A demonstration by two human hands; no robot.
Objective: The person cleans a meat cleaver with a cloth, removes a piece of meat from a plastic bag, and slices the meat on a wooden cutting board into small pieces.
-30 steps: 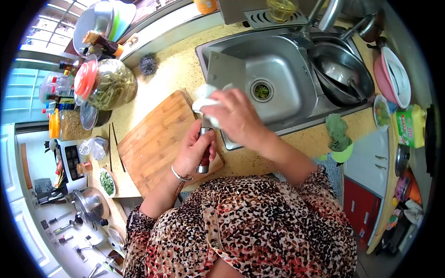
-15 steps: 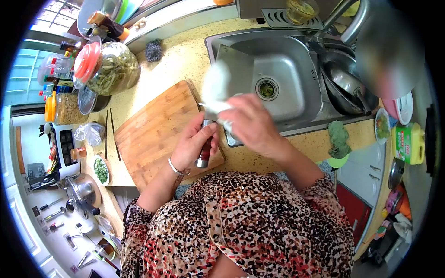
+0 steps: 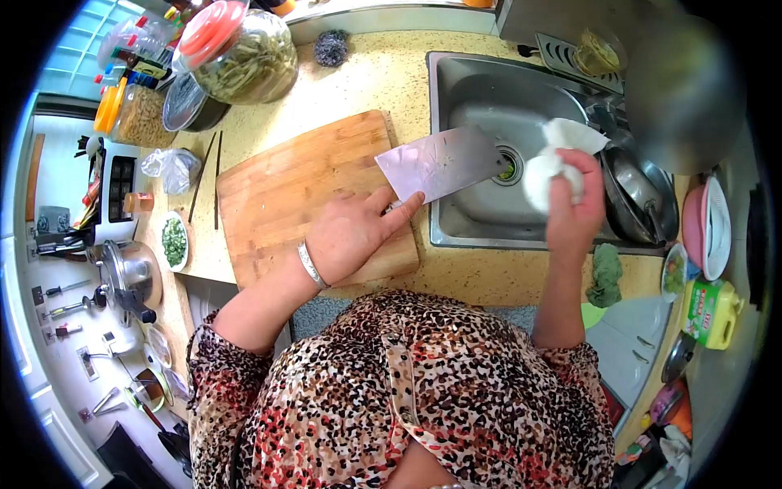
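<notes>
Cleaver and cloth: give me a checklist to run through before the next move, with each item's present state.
1. Left hand has its grip on the cleaver: ok.
2. Blade pointing away from the body, out over the sink: ok.
3. Right hand has its grip on the white cloth: ok.
4. Cloth apart from the blade: ok.
5. Blade clean and dry: cannot tell.
6. Cutting board has bare room for the cleaver: ok.

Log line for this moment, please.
left hand: holds cleaver, blade over sink | right hand: grips white cloth, off blade
</notes>
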